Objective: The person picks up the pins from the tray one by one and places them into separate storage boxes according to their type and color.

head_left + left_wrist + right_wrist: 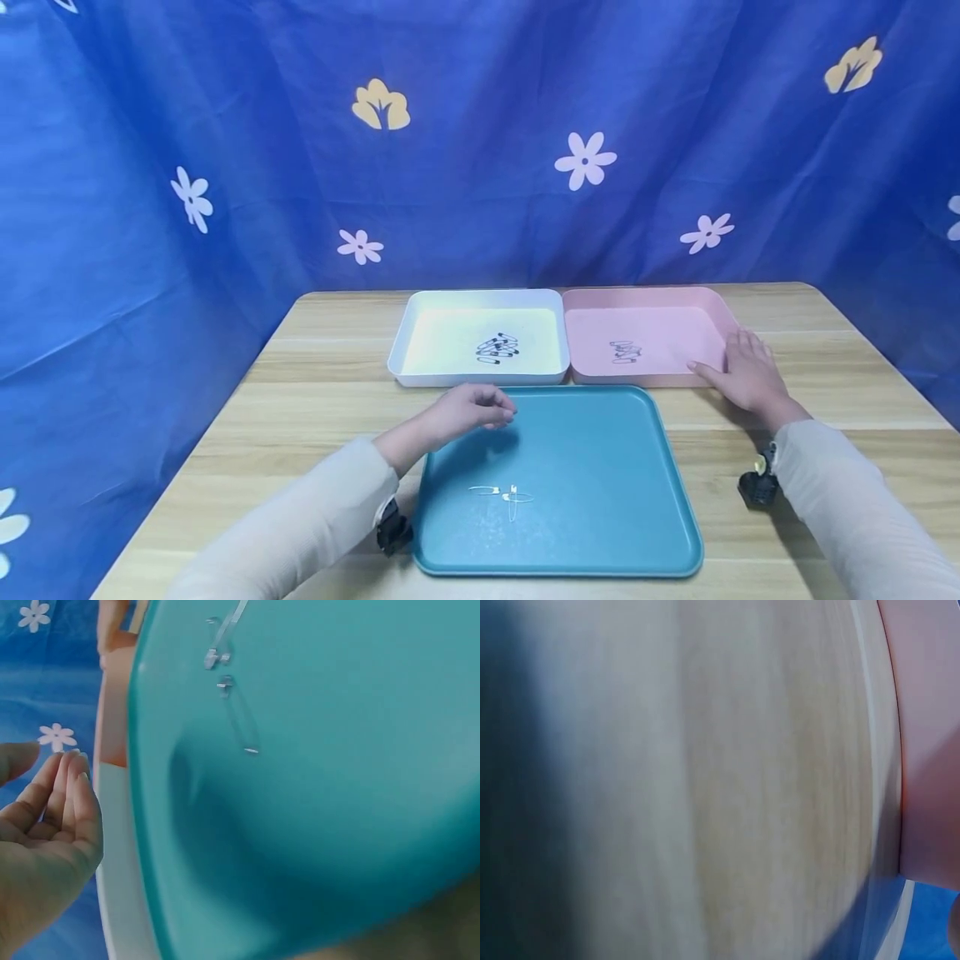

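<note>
Above the far left part of the teal tray [570, 533], my left hand [468, 410] hovers with loosely bent fingers. In the left wrist view its thumb stands apart from the fingers [79, 799], and nothing shows between them. Three silver safety pins [513, 503] lie on the teal tray, nearer its front, two of them crossing. My right hand [746, 375] rests at the near right corner of the pink tray [645, 380], fingers extended over the rim. In the right wrist view only the pink tray's side [934, 750] and a sliver of the hand appear.
A white tray [480, 379] stands behind the teal one, beside the pink tray. Several dark-headed safety pins [497, 348] lie in it, and several pins [626, 352] lie in the pink tray. A blue flowered curtain [480, 208] hangs behind the wooden table [300, 417].
</note>
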`<state>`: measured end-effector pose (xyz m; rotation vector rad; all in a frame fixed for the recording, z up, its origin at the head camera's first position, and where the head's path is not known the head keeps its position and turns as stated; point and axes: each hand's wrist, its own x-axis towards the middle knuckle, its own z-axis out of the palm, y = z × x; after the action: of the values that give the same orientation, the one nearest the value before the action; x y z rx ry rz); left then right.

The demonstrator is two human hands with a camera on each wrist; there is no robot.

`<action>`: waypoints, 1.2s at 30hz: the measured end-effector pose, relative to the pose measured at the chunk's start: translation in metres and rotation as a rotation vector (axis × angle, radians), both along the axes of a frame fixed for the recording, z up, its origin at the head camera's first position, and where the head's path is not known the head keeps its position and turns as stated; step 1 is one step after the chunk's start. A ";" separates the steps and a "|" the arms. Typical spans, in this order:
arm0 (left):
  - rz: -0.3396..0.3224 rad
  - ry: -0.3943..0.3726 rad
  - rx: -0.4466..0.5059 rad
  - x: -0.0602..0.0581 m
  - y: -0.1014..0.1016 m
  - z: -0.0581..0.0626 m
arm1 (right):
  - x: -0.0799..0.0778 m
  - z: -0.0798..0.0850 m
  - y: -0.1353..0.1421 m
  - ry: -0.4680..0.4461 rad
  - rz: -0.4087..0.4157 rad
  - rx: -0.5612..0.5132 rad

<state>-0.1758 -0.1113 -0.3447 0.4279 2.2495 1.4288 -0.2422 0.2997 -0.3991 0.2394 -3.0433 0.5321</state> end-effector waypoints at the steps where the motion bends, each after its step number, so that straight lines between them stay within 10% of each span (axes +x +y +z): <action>1: -0.005 -0.010 0.009 0.002 -0.002 -0.002 | 0.000 0.000 0.000 -0.002 0.000 0.003; 18: -0.147 -0.030 -0.027 0.034 -0.024 -0.023 | 0.000 -0.003 0.003 -0.005 -0.014 -0.013; 36: -0.215 0.320 -0.319 0.047 -0.025 -0.032 | -0.003 -0.003 0.002 0.009 -0.005 0.005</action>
<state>-0.1293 -0.1363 -0.3764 0.8084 2.5317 0.9245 -0.2451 0.3018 -0.4022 0.2334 -3.0360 0.5212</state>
